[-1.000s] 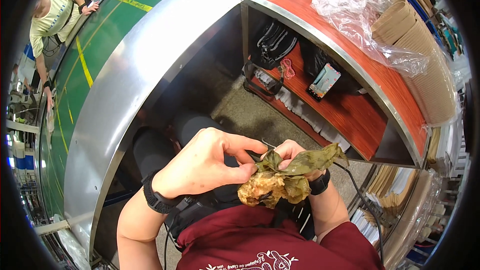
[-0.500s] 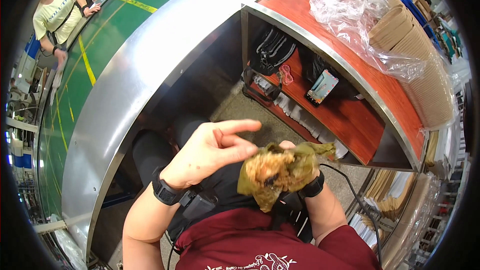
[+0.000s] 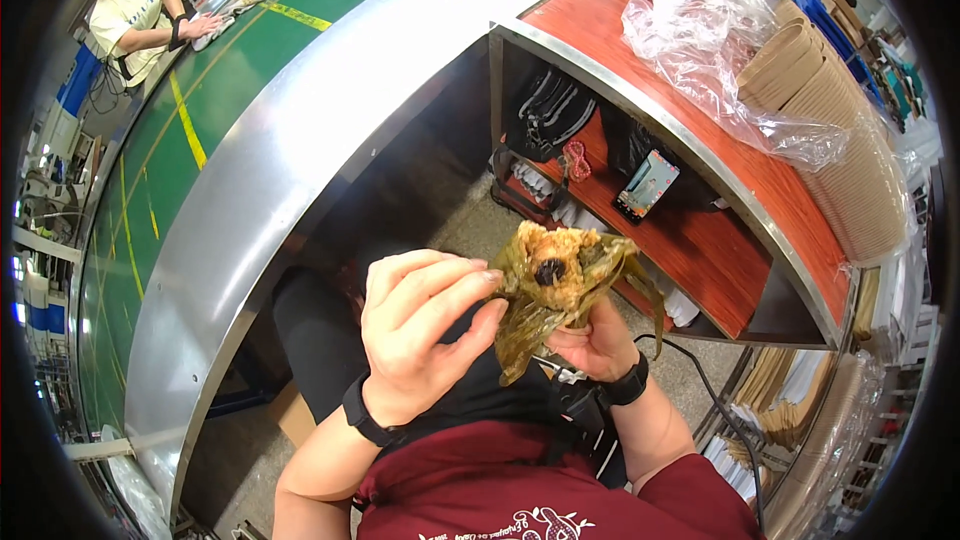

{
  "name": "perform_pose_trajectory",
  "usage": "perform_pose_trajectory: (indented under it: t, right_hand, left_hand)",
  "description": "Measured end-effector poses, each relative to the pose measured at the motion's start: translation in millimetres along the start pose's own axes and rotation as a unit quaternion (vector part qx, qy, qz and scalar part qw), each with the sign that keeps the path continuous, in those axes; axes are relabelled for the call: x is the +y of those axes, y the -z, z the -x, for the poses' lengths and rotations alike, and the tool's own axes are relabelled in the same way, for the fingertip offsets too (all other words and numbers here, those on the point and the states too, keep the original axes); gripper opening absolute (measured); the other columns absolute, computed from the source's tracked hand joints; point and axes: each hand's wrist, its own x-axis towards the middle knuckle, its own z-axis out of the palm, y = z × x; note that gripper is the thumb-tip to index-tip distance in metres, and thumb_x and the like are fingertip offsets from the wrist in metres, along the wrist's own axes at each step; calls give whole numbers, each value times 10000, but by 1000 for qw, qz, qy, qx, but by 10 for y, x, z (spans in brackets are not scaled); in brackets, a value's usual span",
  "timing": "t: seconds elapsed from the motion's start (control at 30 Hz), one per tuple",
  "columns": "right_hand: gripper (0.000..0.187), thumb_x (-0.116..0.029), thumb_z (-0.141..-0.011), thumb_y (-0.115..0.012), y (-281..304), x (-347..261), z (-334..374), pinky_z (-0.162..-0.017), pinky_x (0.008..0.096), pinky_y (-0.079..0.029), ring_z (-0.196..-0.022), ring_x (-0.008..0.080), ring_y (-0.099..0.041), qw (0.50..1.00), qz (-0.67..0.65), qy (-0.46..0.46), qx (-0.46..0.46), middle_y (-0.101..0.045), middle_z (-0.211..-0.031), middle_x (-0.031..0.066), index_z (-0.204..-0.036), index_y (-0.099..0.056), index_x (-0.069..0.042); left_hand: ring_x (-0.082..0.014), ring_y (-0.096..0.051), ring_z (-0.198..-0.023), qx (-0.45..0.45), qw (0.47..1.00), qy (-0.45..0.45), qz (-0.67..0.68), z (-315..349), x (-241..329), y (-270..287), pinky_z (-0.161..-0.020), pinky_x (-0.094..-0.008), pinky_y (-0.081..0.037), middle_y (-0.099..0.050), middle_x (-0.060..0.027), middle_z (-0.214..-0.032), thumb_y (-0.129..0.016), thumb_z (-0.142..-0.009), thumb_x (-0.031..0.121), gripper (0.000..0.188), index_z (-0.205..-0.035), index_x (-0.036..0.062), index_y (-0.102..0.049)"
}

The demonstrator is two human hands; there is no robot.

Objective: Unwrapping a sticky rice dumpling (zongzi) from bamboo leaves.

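A sticky rice dumpling (image 3: 560, 268) with a dark filling in its middle sits in an opened green-brown leaf wrapper (image 3: 520, 338). My right hand (image 3: 597, 342) grips it from below, palm up, its fingers partly hidden behind the leaves. At the dumpling's left side, my left hand (image 3: 425, 310) has thumb and fingertips brought together at the leaf's edge. A long strip of leaf hangs down on the right. Both hands are above my lap.
A curved metal ledge (image 3: 290, 110) borders a green conveyor belt (image 3: 250, 50), where a co-worker (image 3: 140, 10) handles cloth. On the right, a red-brown shelf unit holds a phone (image 3: 647, 185); plastic film (image 3: 700, 50) and stacked brown cardboard pieces (image 3: 830, 130) lie on top.
My right hand has raised and turned the dumpling, so its dark filling faces up. My left hand has gone from a pointing finger to fingertips at the leaf. The co-worker's cloth has moved up the belt.
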Motion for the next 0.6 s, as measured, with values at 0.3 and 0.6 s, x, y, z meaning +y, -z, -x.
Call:
perform_pose_trajectory:
  t: [0.3, 0.6]
  right_hand:
    - [245, -170, -899, -439, 306, 20, -67, -580, 212, -432, -701, 70, -521, 975, -70, 16, -209, -570, -942, 39, -1103, -495, -45]
    - [290, -119, -785, -648, -151, 159, -47, -706, 215, -461, -799, 97, -574, 961, 190, 200, -31, -607, -919, 33, -1039, -569, -3]
  left_hand:
    - [-162, -549, -793, 26, 965, 233, 119, 130, 177, -87, -732, -273, -417, -616, -39, -758, -704, -618, -20, 357, -959, 33, -611]
    - [-135, -563, -755, 41, 935, 321, 145, 156, 176, -201, -763, -266, -367, -662, -34, -782, -713, -651, 55, 340, -976, 49, -617]
